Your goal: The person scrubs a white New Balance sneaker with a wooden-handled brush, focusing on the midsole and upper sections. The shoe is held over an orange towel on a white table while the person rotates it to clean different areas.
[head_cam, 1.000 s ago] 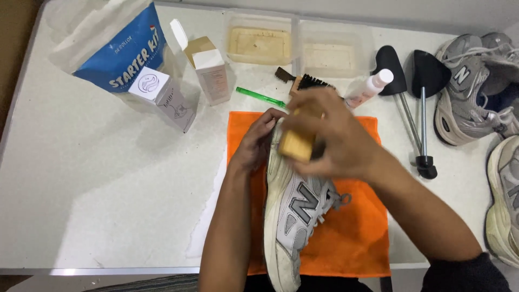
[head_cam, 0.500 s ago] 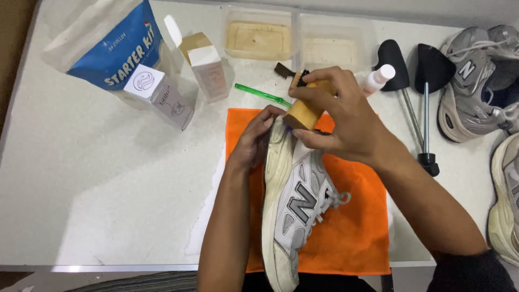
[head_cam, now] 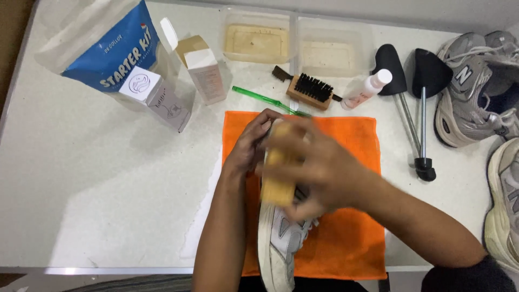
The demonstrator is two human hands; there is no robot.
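So closest to the camera there's a grey and white sneaker (head_cam: pixel 278 238) lying on its side on an orange cloth (head_cam: pixel 346 238), heel end hanging near the front edge of the table. The right hand (head_cam: pixel 319 167) is wrapped tight around a wooden brush block (head_cam: pixel 278 176) and presses it on the upper part of the shoe; it's pretty motion-blurred so I can't make out the bristles. The left hand (head_cam: pixel 251 143) is curled around the toe end of the sneaker, holding it steady from the left side. The cloth sits on a pale speckled white table (head_cam: pixel 108 178), with a lighter streak just left of the cloth. Just past the cloth's far edge there's a green toothbrush (head_cam: pixel 265 100) and a second wooden brush with black bristles (head_cam: pixel 309 91), then a small white bottle with pinkish label (head_cam: pixel 367 89) beside it. To the right, two black shoe trees (head_cam: pixel 419 108) lie side by side, and more grey sneakers (head_cam: pixel 476 86) crowd the right edge. Far left there's a blue and clear pouch (head_cam: pixel 108 48), a small white box (head_cam: pixel 154 100) leaning in front of it, and an opened tan carton (head_cam: pixel 200 67). At the very back are two clear plastic tubs (head_cam: pixel 297 46), touching each other. A strip of brown floor (head_cam: pixel 13 43) shows at the left.
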